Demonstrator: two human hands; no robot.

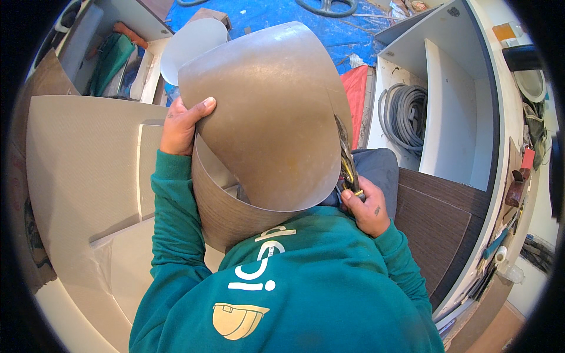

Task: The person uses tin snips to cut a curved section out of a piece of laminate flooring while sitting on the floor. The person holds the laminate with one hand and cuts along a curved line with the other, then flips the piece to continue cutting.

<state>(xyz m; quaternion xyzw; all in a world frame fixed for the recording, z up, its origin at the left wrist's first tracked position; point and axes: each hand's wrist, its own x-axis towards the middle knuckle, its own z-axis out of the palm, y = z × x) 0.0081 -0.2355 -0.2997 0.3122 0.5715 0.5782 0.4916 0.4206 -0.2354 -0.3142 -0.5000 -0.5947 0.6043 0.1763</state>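
A thin, flexible laminate sheet [265, 117], plain brown on one face and wood-grained on the other, curls over itself in front of my chest. My left hand [183, 125] grips its left edge, thumb on the plain face and fingers hidden behind. At the sheet's right edge, my right hand [368, 209] is closed round the handles of a pair of dark metal snips [348, 159] with yellow on them. The snips' jaws meet the sheet beside a slit that runs up from them; how far they are parted is hidden.
Left of me lie large beige panels [82, 153] and an open cabinet box [126, 23] with green cloth. A pale round disc [191, 47] rests beyond the sheet, near a blue tarp [259, 15]. To the right, a white cabinet [465, 100] holds coiled grey cable [406, 115]; tools line the far right.
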